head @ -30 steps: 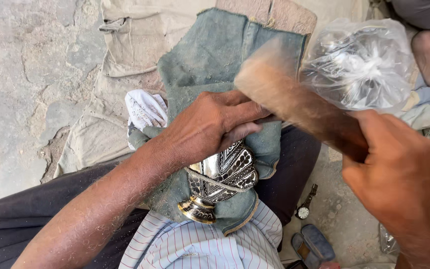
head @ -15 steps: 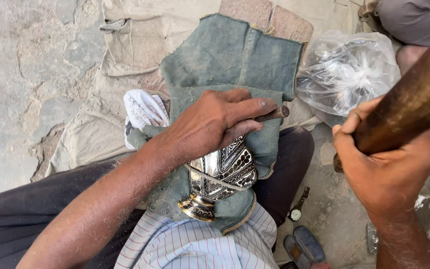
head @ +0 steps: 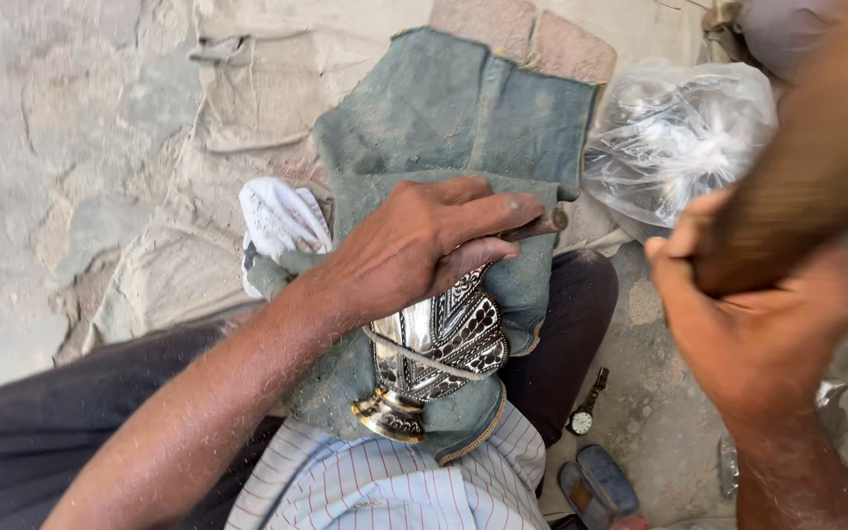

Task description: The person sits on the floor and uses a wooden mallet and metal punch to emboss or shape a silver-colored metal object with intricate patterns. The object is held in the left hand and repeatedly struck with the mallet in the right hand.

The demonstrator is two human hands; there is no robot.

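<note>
We look down on a rough, dusty stone floor (head: 41,147) where we sit with a worn grey-green cloth (head: 463,118) spread over our lap and out across the ground. On that cloth, against our dark trousers, lies an engraved silver metal vase with a brass-coloured foot (head: 439,358), its foot toward our striped shirt (head: 385,486). Our left hand (head: 419,245) presses down on the upper part of the vase, fingers curled closed around a thin dark metal chisel (head: 537,226) whose tip pokes out past the fingertips. Our right hand (head: 758,334) is raised to the right, well apart from the vase, wrapped tight around the handle of a thick brown wooden mallet (head: 817,167), which is blurred. Just left of the left wrist sits a crumpled white rag (head: 282,221). Beyond the cloth on the right rests a clear plastic bag with something white inside (head: 679,128). On the floor beside our leg lie a small wristwatch with a white dial (head: 583,417) and a blue-grey sandal (head: 601,486)
</note>
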